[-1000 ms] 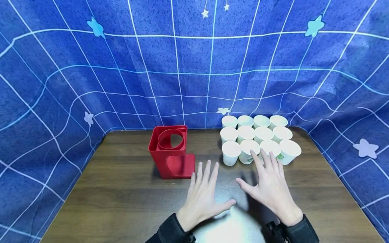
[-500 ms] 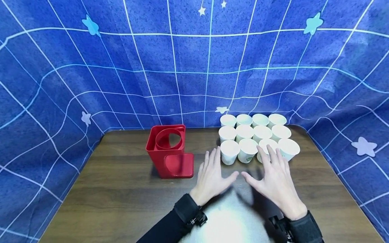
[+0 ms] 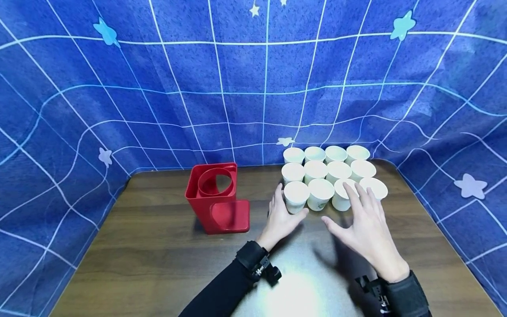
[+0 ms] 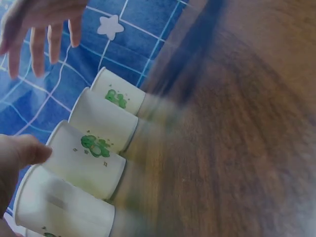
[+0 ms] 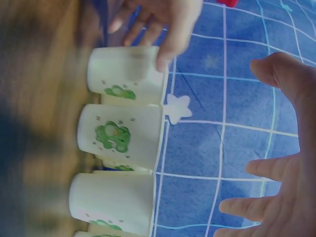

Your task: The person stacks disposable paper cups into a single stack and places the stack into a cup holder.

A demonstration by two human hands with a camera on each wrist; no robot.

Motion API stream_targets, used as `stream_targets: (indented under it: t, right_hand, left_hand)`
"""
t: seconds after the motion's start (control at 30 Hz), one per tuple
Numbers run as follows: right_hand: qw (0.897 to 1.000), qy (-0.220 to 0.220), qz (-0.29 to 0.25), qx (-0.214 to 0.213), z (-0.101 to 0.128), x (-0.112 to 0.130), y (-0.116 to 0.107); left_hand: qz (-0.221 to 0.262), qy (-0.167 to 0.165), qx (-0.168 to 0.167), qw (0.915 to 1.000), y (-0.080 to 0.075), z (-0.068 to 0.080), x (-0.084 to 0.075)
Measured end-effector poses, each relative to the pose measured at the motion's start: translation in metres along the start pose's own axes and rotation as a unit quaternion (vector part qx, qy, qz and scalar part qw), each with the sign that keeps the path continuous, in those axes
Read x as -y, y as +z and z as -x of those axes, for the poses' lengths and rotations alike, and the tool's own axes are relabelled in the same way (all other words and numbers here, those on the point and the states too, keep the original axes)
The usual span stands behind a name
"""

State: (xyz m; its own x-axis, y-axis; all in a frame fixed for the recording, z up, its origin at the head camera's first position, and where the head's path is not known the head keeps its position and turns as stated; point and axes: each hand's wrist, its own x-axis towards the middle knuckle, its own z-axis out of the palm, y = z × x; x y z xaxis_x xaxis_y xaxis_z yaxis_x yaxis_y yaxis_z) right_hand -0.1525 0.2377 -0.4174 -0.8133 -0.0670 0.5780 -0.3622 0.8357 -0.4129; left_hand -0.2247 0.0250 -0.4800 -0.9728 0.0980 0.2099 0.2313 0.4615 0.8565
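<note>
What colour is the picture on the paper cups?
Green, on white cups; the right wrist view shows it best.

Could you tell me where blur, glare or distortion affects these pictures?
Head view: sharp, but the curtain grid bows like fisheye, and glare whitens the table near the sleeves. Left wrist view: the table smears with motion blur; the cups stay fairly clear. Right wrist view: the table side is blurred too.
</note>
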Motion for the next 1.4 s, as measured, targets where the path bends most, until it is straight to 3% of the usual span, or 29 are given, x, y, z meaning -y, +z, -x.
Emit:
stream_targets:
  t: [0.3,0.57,0.87,1.17,1.4]
  right_hand:
    - [1.0,0.008,-0.021,-0.001,-0.01,-0.001,-0.016]
    - [0.999,0.027,-0.017,0.018,-0.01,-0.003,-0.016]
    - [0.999,0.033,-0.016,0.018,-0.01,-0.008,-0.015]
    - [0.999,0.019,-0.026,0.029,-0.007,-0.002,-0.01]
    - [0.999,-0.015,-0.03,0.039,-0.003,0.011,-0.001]
  left_hand:
    - [0.029,-0.033,-0.016,0.9989,0.001,-0.009,-0.001]
    - [0.039,-0.059,-0.019,0.9973,0.007,-0.011,0.003]
    - [0.023,-0.033,-0.018,0.999,0.001,-0.005,0.007]
    - [0.047,0.004,-0.004,0.9989,-0.011,0.008,0.018]
    - [0.038,-0.007,-0.011,0.9992,-0.026,0.023,0.023]
